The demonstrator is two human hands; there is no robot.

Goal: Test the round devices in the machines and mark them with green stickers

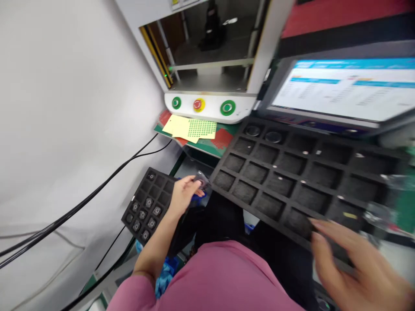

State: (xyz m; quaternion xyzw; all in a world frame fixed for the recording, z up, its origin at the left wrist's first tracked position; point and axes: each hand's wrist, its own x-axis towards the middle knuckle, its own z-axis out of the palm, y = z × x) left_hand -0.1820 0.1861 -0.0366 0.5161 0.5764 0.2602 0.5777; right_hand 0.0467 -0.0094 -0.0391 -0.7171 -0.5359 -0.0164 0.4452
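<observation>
My left hand (185,195) is closed, pinching a small dark square part with a round centre (202,181) between thumb and fingers, just off the near left corner of the large black foam tray (223,193). Beside that wrist a smaller black tray (152,175) holds several similar square parts with round centres, and some of its pockets are bare. My right hand (353,259) is over the near right edge of the large tray, smeared by motion. Its fingers stretch forward with the thumb apart, and nothing shows between them.
A white machine with green buttons and a red stop button (197,104) stands ahead. Yellow sticker sheets (189,128) lie below it. A monitor (343,90) is behind the large tray. Clear plastic pieces (378,215) sit at its right. Black cables (106,183) cross at left.
</observation>
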